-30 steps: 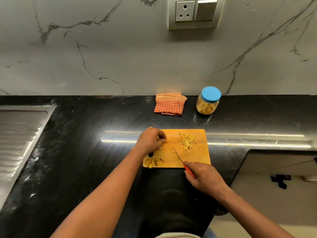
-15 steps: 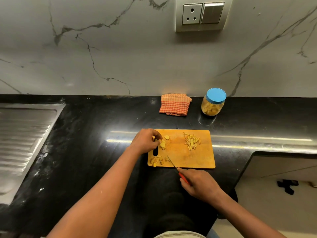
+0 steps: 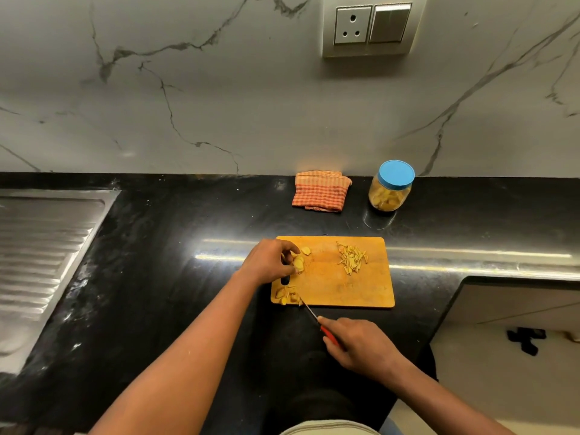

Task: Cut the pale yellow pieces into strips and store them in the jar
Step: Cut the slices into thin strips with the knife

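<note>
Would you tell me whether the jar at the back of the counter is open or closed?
Closed: the blue lid sits on the jar, which stands upright with pale yellow pieces inside.

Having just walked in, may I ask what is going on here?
A person cuts pale slices on a board. The left hand holds a few slices at its far left; the right hand holds a knife, tip by pieces at the near-left corner. Cut strips lie on the right. The jar stands lidded by the wall.
</note>
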{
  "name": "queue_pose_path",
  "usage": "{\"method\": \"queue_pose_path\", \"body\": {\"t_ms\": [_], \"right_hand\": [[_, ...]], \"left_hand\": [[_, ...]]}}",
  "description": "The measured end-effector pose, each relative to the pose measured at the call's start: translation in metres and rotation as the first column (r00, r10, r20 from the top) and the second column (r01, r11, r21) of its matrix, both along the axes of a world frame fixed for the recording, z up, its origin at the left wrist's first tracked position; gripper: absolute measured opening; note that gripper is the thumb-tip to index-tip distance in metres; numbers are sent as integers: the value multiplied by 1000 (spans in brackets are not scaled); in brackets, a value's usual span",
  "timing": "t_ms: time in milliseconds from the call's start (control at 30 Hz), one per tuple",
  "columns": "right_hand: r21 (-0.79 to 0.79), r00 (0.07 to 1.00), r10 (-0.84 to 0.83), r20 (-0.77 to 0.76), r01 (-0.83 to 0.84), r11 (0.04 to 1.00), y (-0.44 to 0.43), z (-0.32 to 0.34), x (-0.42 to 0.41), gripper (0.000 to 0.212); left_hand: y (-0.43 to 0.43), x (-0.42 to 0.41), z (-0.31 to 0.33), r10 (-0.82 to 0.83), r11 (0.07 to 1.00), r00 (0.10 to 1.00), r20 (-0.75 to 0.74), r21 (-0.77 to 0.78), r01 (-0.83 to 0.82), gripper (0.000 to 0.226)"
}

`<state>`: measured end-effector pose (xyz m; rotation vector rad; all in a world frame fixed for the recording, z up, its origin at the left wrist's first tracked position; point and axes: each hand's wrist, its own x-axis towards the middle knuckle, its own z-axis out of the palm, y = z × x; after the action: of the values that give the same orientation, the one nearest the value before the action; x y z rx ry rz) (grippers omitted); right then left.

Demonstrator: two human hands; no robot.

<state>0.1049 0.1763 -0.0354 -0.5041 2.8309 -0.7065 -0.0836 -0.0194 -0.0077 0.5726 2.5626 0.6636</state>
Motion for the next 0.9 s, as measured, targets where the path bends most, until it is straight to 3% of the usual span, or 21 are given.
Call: {"method": "queue_pose_path", "body": {"t_ms": [433,633,800,900], "right_hand": [[-46,1000,-10,-27,9,999,0,-3,-3,52],[-96,984,-175,-40,170,981,15,1,-14,49],[-136,918,-395,19,394,909,27,9,-18,43],[-137,908,-418,40,419,898,28,11,-16,44]], "left_hand": [[12,-3,0,-32,994,999,-6,-108,31,33],[24,-1,2,-79,993,995,-56,-87,74,31],[44,6,-1,-141,988,990,-24,-60,140,33],[55,11,-5,-177,982,983,-51,-74,173,37]]}}
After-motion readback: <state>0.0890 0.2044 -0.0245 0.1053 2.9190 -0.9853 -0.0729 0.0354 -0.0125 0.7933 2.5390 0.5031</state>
